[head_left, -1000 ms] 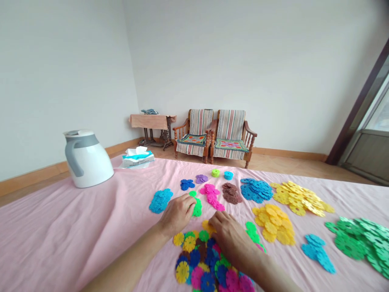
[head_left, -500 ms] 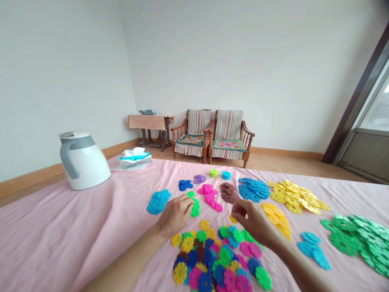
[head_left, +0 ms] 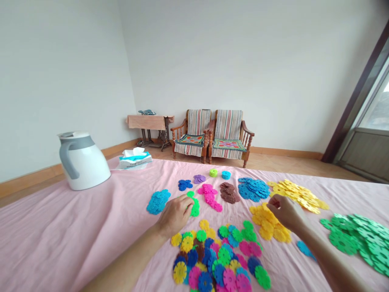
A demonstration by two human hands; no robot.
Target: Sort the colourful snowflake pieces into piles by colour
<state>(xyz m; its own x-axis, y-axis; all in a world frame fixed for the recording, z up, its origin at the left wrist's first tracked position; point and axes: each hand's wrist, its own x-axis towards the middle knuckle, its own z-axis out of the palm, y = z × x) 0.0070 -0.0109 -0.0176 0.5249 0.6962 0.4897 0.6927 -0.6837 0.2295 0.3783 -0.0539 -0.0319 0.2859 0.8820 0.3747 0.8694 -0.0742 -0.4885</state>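
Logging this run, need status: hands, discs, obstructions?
Right hand at yellow plastic discs. Left hand touching green discs. Mixed disc heap below both hands, apparently not blocking.

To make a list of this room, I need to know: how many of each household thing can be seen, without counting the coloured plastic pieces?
Striped armchairs: 2
Treadle sewing table: 1
White jug with grey handle: 1
Tissue pack: 1
Total: 5
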